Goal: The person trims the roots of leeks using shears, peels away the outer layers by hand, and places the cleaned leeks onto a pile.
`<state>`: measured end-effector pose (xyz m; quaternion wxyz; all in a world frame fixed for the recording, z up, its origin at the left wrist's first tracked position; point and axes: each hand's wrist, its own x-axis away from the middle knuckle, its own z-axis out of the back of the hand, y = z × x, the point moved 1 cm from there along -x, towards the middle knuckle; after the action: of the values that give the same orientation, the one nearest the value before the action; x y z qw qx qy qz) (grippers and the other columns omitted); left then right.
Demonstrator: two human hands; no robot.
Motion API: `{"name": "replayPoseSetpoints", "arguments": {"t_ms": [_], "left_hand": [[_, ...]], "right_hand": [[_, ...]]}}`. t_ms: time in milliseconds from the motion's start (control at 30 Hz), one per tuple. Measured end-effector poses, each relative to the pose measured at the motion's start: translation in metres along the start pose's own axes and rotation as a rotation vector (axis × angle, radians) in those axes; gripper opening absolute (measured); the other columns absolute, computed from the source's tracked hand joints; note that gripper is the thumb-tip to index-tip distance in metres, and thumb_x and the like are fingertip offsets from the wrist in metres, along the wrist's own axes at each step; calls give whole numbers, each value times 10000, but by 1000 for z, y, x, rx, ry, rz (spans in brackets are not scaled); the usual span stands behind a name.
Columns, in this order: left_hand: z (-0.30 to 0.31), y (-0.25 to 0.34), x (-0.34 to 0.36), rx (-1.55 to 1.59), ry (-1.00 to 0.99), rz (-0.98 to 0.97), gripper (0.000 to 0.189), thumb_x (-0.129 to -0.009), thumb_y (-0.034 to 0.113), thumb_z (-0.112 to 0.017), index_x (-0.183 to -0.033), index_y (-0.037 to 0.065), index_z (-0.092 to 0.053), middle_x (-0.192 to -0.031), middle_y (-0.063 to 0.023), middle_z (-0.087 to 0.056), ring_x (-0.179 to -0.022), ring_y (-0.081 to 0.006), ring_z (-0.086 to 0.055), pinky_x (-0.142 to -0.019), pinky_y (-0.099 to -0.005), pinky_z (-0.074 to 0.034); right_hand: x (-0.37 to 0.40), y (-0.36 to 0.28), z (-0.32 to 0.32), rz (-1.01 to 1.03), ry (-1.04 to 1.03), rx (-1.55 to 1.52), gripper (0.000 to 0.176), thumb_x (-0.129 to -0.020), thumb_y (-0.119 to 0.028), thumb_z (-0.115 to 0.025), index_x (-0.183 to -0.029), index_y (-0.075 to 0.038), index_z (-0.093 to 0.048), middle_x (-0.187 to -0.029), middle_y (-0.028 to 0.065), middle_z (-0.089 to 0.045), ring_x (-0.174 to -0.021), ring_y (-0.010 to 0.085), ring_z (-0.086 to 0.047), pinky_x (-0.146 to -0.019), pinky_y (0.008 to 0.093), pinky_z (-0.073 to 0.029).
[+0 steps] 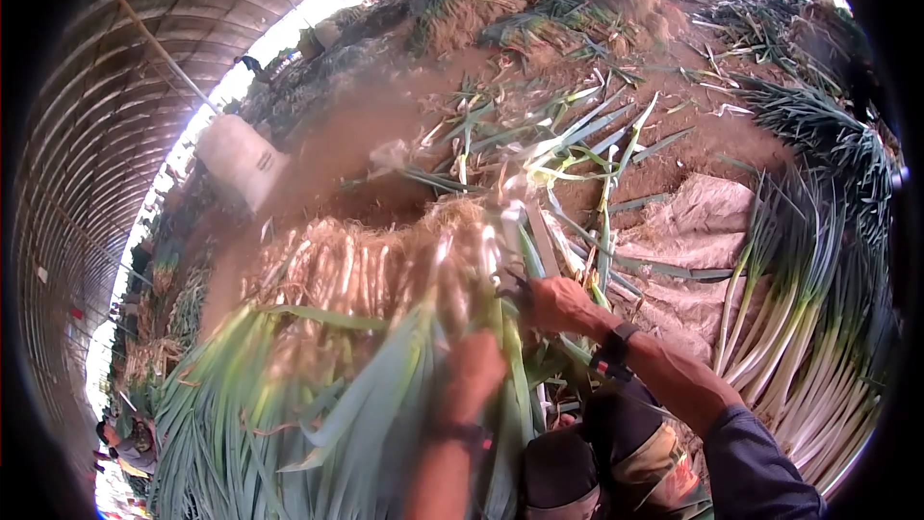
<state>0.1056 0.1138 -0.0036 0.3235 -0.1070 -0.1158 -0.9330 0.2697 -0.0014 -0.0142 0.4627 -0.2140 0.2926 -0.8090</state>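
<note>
A row of long green onions lies in front of me, with earthy roots pointing away and green leaves toward me. My left hand, smeared by motion, is over the right part of this row. Its fingers are too blurred to read. Just to its right, my right hand is closed near the root ends. Something dark shows at its fingertips, but I cannot make out what it is. A single green onion stalk runs between the two hands. Both wrists wear dark bands.
Peeled green onions with white stems lie at the right, beside a flattened pale sack. Loose trimmed leaves litter the brown soil ahead. A full white sack stands at left. Another person is at the lower left edge.
</note>
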Motion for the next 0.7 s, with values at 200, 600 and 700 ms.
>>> {"name": "replayPoseSetpoints", "arguments": {"t_ms": [200, 600, 700], "left_hand": [[-6, -6, -7, 48, -23, 46, 690, -814, 649, -677, -968, -20, -743, -918, -302, -713, -899, -423, -727, -770, -482, -571], [54, -11, 42, 504, 76, 65, 761, -711, 313, -887, -1285, -79, -577, -1094, -237, -706, -1014, -322, -689, -875, -405, -557], [61, -4, 56, 424, 100, 56, 727, -711, 346, -882, -1265, -32, -602, -1133, -238, -701, -1044, -351, -687, -885, -427, -551]], "right_hand": [[7, -5, 21, -2, -37, -106, 349, -908, -394, -648, -1059, -83, -703, -834, 163, -717, -726, 325, -704, -678, 444, -566], [193, -41, 76, 257, -133, -342, 342, -950, -246, -652, -1236, -58, -638, -890, 126, -695, -691, 247, -669, -626, 389, -548], [222, -54, 81, 247, -137, -377, 394, -904, -239, -692, -1239, -42, -630, -907, 145, -688, -725, 262, -676, -665, 388, -546]]}}
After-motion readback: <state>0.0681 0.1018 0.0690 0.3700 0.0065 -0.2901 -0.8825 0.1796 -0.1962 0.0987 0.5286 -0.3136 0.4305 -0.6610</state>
